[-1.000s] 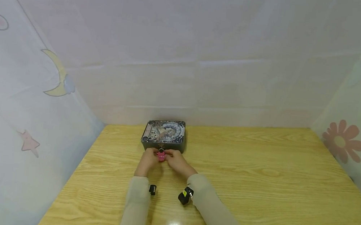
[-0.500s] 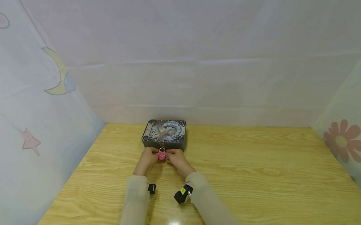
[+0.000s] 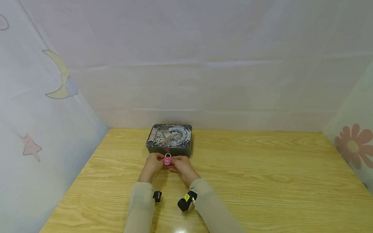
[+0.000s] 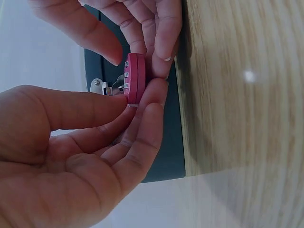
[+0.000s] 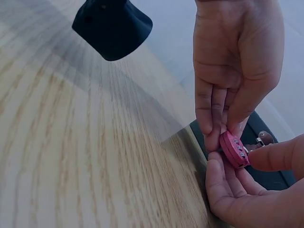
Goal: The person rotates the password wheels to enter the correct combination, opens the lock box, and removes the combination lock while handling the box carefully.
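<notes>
A small pink combination padlock [image 3: 167, 161] hangs by its shackle at the metal clasp [image 4: 98, 87] on the front of a dark tin box [image 3: 169, 136] with a printed lid. My left hand [image 3: 153, 163] pinches the padlock's left side, the thumb at its dial face and fingers curled behind. From the other side my right hand [image 3: 183, 167] holds it, with the thumb [image 5: 268, 157] right at the dial edge and fingers underneath. Small number dials [image 4: 127, 74] show on the padlock; their digits are too small to read. Parts of the clasp are hidden by fingers.
The box stands at the back left of a wood-grain table [image 3: 261, 183], close to a pale cloth wall [image 3: 210, 77]. A printed cloth [image 3: 28, 116] borders the left side. Black wrist cameras [image 3: 186, 201] sit inside both wrists.
The padlock's face has tilted slightly and its shackle shows more clearly than a second ago. My right wrist has turned and shifted a little left; the box stays in place.
</notes>
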